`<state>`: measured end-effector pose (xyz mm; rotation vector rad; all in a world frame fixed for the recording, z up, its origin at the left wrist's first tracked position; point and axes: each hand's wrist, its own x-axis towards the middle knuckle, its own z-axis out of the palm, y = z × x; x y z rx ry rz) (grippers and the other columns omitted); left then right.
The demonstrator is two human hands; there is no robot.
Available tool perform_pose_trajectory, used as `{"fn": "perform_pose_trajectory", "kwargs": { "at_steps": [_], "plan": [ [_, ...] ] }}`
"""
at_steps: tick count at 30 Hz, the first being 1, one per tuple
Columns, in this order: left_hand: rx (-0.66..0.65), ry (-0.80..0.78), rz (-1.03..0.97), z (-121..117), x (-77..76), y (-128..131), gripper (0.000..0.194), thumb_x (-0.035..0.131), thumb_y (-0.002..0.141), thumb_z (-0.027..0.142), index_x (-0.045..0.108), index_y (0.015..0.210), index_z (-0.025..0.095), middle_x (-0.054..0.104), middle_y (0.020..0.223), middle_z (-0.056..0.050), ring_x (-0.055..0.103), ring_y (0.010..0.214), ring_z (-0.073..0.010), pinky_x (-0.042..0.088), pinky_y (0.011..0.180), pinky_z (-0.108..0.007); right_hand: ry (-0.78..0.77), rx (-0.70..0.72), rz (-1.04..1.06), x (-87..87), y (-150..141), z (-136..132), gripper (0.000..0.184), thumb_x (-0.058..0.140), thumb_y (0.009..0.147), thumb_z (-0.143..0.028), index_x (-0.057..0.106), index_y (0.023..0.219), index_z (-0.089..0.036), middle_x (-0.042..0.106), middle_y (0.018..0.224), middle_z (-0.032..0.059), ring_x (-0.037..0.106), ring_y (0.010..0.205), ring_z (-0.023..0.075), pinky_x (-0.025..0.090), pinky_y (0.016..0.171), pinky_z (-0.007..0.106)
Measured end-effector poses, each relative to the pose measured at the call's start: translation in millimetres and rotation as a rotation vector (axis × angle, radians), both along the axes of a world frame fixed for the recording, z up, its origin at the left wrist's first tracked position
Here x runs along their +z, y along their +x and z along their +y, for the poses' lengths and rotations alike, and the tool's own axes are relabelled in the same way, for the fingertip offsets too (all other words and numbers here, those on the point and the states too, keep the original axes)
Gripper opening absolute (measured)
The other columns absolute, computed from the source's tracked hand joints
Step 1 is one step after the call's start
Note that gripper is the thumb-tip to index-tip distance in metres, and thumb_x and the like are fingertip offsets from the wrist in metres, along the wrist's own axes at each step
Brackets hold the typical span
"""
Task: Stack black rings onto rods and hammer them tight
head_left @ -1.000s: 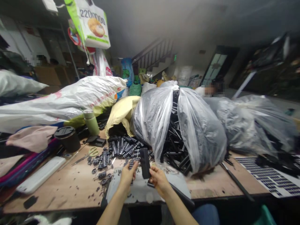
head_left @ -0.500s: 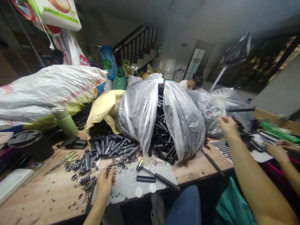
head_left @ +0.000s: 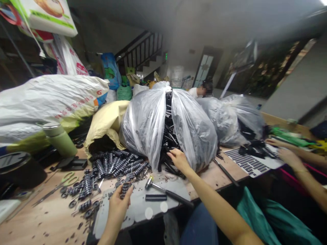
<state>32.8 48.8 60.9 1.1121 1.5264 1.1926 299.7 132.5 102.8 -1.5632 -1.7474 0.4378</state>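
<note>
My left hand (head_left: 119,200) is closed around a ribbed black-and-grey cylindrical piece (head_left: 125,190) above the grey mat (head_left: 138,212). At the mouth of the big clear plastic bag (head_left: 143,122), my right hand (head_left: 180,160) pinches at the black bars (head_left: 170,136) inside; which bar its fingertips grip is hard to make out. Between my hands, a hammer (head_left: 168,193) lies on the mat beside a short black bar (head_left: 156,197). Similar ribbed pieces (head_left: 109,165) are heaped behind my left hand, some with metal pins showing.
Green-handled scissors (head_left: 55,187) and a green flask (head_left: 60,139) stand or lie at left, near a black container (head_left: 19,170). A dark rod (head_left: 227,172) lies on the right. At far right, another person's hands (head_left: 291,158) work near a checkered sheet (head_left: 245,161).
My right hand has swung left from the far bag to the big bag's opening. The black bar seen near it before is gone from there. My left hand has shifted slightly, still holding the ribbed piece.
</note>
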Motion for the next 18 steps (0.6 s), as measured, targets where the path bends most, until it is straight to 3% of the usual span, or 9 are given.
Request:
{"fn": "perform_pose_trajectory", "kwargs": {
  "at_steps": [4,8,11,14,16,18],
  "plan": [
    [-0.148,0.051,-0.020,15,17.4,28,0.048,0.062,0.062,0.052,0.058,0.089,0.012,0.040,0.038,0.008,0.036,0.035,-0.0074,0.027,0.034,-0.017,-0.152,0.187,0.145,-4.5,-38,-23,0.046,0.037,0.083,-0.051,0.057,0.063,-0.015,0.055,0.056,-0.0007,0.053,0.054,0.0111,0.041,0.050,0.022],
    [-0.285,-0.008,-0.161,26,31.7,45,0.036,0.065,0.060,0.046,0.057,0.070,0.012,0.040,0.037,0.008,0.033,0.032,-0.0052,0.023,0.033,-0.016,-0.239,0.358,0.255,-15.7,-76,-48,0.055,0.031,0.083,-0.057,0.060,0.076,-0.011,0.059,0.060,0.0023,0.057,0.052,0.0109,0.046,0.050,0.024],
    [-0.234,-0.066,-0.269,27,31.0,41,0.033,0.067,0.058,0.042,0.054,0.066,0.013,0.042,0.037,0.007,0.034,0.031,-0.0050,0.023,0.032,-0.016,-0.192,0.366,0.293,-16.4,-84,-60,0.059,0.045,0.074,-0.060,0.052,0.107,-0.012,0.062,0.092,0.0102,0.061,0.077,0.0170,0.050,0.064,0.031],
    [-0.193,-0.105,-0.285,22,23.7,34,0.030,0.068,0.056,0.038,0.054,0.065,0.013,0.043,0.037,0.007,0.035,0.031,-0.0052,0.024,0.032,-0.016,-0.002,0.386,0.147,-14.1,-85,-62,0.101,0.073,0.049,-0.052,0.026,0.132,-0.018,0.035,0.133,0.0152,0.038,0.119,0.0257,0.036,0.095,0.042],
    [-0.194,-0.121,-0.264,18,18.0,31,0.028,0.068,0.056,0.036,0.054,0.064,0.013,0.043,0.036,0.007,0.035,0.031,-0.0055,0.024,0.032,-0.016,0.050,0.464,-0.002,-15.3,-88,-60,0.110,0.077,0.044,-0.048,0.021,0.134,-0.018,0.029,0.137,0.0149,0.026,0.127,0.0266,0.024,0.104,0.044],
    [-0.206,-0.132,-0.238,13,13.0,29,0.025,0.067,0.056,0.034,0.054,0.063,0.013,0.043,0.036,0.007,0.035,0.031,-0.0055,0.024,0.032,-0.016,0.019,0.528,-0.095,-19.3,-93,-58,0.110,0.076,0.045,-0.049,0.022,0.135,-0.017,0.031,0.136,0.0156,0.026,0.126,0.0268,0.023,0.105,0.044]
  ]
}}
